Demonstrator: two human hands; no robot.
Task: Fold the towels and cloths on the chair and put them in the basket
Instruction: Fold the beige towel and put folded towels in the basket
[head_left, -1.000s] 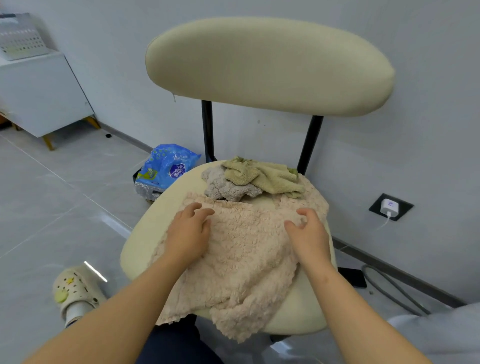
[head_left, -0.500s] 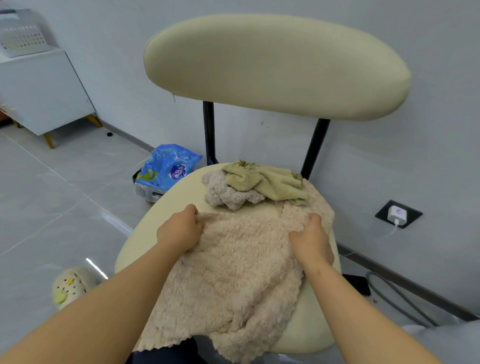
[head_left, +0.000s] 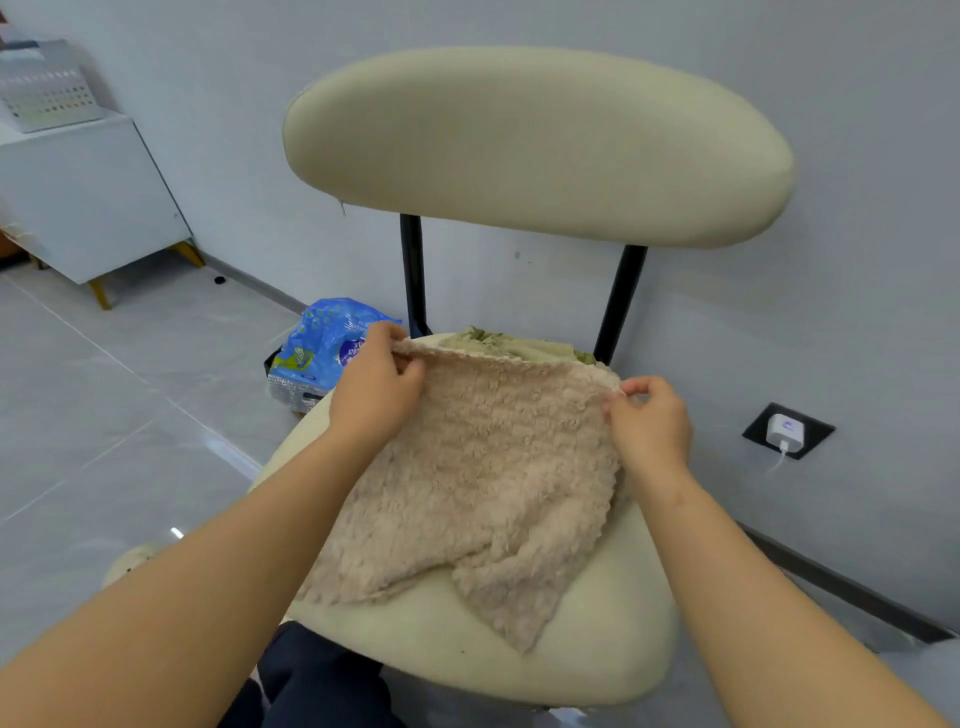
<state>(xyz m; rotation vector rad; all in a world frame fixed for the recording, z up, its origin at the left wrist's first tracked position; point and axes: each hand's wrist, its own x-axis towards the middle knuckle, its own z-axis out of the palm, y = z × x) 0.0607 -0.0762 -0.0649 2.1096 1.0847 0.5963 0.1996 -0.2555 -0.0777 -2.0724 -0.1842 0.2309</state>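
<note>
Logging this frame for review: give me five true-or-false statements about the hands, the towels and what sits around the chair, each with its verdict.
1. The left hand and right hand each pinch a top corner of the beige towel. True.
2. The beige towel is folded into a neat square. False: it is held up unfolded, its lower part lying rumpled on the chair seat.
3. A green cloth lies at the back of the chair seat, behind the towel. True.
4. The blue bag sits on the chair seat. False: it is on the floor, to the left of the chair.
5. The wall socket is empty. False: a white charger is plugged in.
</note>
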